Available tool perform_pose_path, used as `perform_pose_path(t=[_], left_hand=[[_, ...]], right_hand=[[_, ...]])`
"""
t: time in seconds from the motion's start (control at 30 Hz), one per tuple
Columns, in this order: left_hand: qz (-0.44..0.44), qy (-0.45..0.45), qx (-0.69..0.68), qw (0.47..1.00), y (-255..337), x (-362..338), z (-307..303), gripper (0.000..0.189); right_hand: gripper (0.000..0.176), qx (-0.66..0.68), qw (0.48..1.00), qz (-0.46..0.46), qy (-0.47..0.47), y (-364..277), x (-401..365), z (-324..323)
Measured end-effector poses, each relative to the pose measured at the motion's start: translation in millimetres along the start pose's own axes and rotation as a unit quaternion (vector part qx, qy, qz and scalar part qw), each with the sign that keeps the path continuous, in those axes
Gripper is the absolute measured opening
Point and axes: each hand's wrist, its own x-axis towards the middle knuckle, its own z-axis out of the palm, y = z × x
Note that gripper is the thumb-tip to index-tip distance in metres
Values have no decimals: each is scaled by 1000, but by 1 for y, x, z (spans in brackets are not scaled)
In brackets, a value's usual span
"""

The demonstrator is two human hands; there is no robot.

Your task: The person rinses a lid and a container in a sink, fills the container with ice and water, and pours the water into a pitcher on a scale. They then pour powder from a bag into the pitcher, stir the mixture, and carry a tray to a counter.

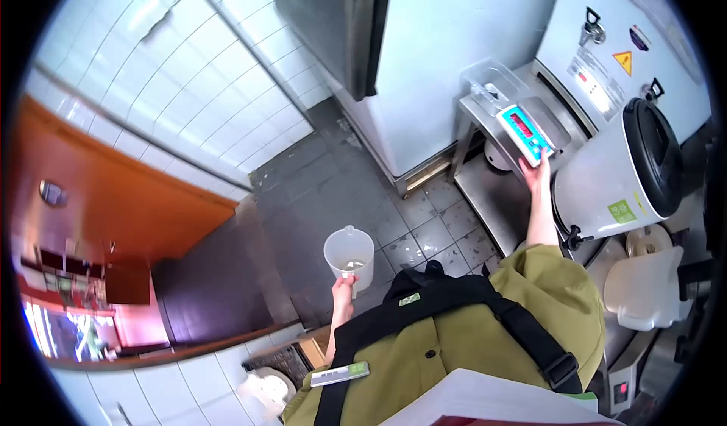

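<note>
My left hand [344, 288] is closed around the handle of a translucent plastic measuring jug [338, 250]. The jug is held upright over the floor, and its inside looks almost bare from above. Over on the right, my right hand [536, 173] reaches to a digital kitchen scale [522, 131] with a blue front panel and lit red digits. A stretched finger touches the panel near its buttons, and the hand grips nothing. The scale's metal pan [547, 120] sits behind the panel. Beside it is a clear plastic container [496, 81].
The scale is on a steel shelf table [469, 127]. A large white drum with a black lid and tap [606, 180] stands right of my right arm. A tall pale cabinet [454, 55] rises ahead. Dark tiles [310, 184] cover the floor; an orange-brown door [113, 191] is left.
</note>
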Motion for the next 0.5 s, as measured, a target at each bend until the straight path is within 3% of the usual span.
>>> perform_pose_path(t=[0.07,0.2,0.27,0.37,0.5], left_hand=[[-30,-18,-3,999,33,31,16,17],[-74,-101,68,990,85,101,34,20],[-75,-166,88,979,101,143,51,20],[-99,-245,222,939,136,174,95,17],[-98,-337,381,856,154,189,158,18]], right_hand=[[41,91,995,-45,-15,20,33,-17],[38,-5,984,-180,-6,22,-9,16],[39,6,984,-176,38,17,-37,36],[37,6,991,-132,21,29,-97,37],[34,52,995,-75,27,52,-213,25]])
